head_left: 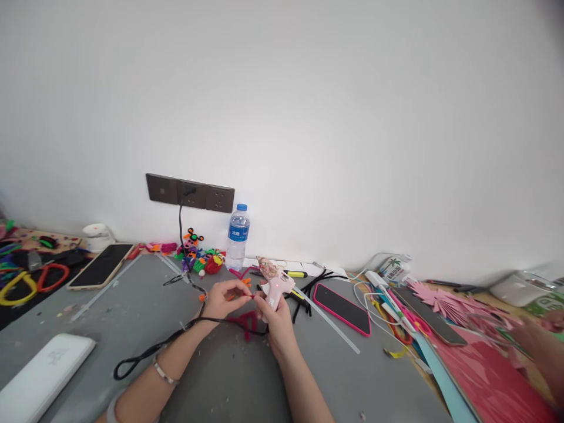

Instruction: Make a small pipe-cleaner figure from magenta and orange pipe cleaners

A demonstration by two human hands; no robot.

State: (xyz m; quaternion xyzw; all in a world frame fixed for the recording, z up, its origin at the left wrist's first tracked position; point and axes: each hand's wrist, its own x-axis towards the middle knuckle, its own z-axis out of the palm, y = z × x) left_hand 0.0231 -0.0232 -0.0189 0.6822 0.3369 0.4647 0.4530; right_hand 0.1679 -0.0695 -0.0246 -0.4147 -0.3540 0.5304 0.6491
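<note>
My left hand (225, 298) pinches a thin red pipe cleaner (245, 296) at its tip, fingers closed. My right hand (277, 316) is wrapped round a pink glue gun (277, 284), its nozzle pointing left at the pinched piece. Both hands hover just above the grey table mat (132, 317). A dark red pipe-cleaner shape (247, 322) lies on the mat right under them. The gun's black cord (150, 352) runs left across the mat and under my left wrist.
A water bottle (238, 236) and colourful pipe-cleaner figures (200, 255) stand by the wall sockets (190, 192). Phones lie at left (102, 265) and right (342, 308). A white power bank (42, 376) sits bottom left. Pink paper flowers (440, 299) and another person's hand (553, 322) are far right.
</note>
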